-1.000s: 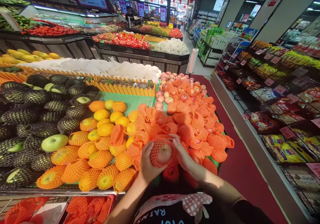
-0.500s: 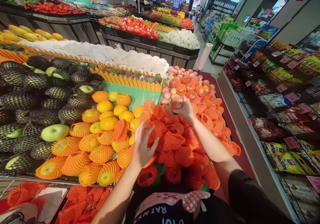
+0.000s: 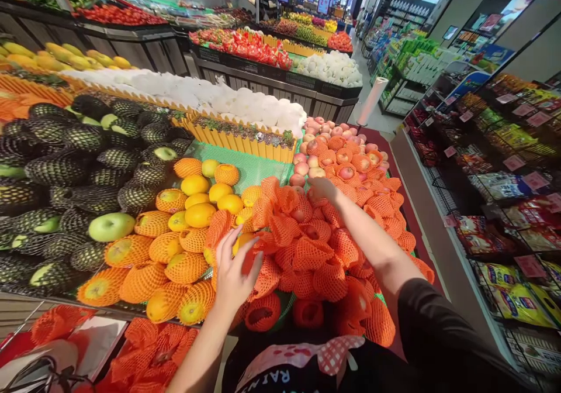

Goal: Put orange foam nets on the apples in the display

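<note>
My left hand (image 3: 234, 270) hovers over the border between the netted oranges (image 3: 188, 264) and the apple pile, fingers spread and bent, nothing in them. Red-orange foam nets (image 3: 276, 206) lie just beyond its fingertips. My right hand (image 3: 323, 189) reaches to the far side of the pile, close to bare pink apples (image 3: 300, 168). Its fingers point down and are mostly hidden behind the hand, so I cannot make out a grip. Between both forearms are heaped apples in red-orange foam nets (image 3: 309, 250), some nets looking loose or hollow.
Dark-netted green fruit (image 3: 118, 159) fills the left side, with a bare green one (image 3: 111, 227) on it. A yellow picket divider (image 3: 241, 147) stands behind the oranges. More foam nets (image 3: 153, 352) lie below the stand's front edge. Packaged-goods shelves (image 3: 495, 206) run along the right.
My right hand, which had a netted apple at its fingers, has turned downward and its fingers are now hidden. My left hand has shifted left toward the oranges. The view has shifted slightly.
</note>
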### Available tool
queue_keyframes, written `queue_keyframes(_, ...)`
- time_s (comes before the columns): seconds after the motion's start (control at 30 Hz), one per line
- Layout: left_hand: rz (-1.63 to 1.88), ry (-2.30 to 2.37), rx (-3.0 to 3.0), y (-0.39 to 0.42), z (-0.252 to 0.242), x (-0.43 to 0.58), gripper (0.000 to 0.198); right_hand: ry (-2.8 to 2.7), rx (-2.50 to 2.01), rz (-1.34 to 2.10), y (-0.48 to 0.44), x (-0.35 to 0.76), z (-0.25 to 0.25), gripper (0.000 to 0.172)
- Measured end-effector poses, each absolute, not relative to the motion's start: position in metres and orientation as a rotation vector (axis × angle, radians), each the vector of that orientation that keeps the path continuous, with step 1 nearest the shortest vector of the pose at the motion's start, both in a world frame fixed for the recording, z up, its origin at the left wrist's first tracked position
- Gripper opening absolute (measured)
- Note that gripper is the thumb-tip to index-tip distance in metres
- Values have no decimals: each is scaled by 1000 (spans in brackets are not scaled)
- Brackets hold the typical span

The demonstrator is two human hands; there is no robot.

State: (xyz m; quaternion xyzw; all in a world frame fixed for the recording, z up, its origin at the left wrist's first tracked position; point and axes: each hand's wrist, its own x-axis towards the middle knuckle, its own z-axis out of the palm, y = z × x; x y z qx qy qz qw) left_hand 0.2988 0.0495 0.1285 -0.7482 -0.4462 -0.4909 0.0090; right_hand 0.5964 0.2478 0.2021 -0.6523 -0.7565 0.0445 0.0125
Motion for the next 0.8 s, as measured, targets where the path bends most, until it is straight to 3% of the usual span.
queue_keyframes(0.1, -1548, -1397, -2329, 48, 126, 301, 28, -2348, -1812, -13, 215, 579, 222, 32)
queue_keyframes(0.23, -1553, -1340, -2371, 48, 126, 313, 28, -2570, -1484, 36, 165, 543, 216, 22)
queue_keyframes(0.33, -1568, -1209, -2400, 46, 130, 323, 28, -2622, -1506, 24, 156, 527, 194, 13)
queue_keyframes(0.43, -1585, -1044, -2396, 41, 135, 328, 27, -2464, -1711, -25, 167, 532, 182, 19)
queue_keyframes(0.6, -1586, -1007, -2431, 31, 136, 324, 27, -2268, -1740, -13, 152, 550, 200, 8)
queue_keyframes(0.8, -1772, -1292, -2676, 15, 118, 334, 26, -2121, -1236, 481, 35, 547, 204, 41)
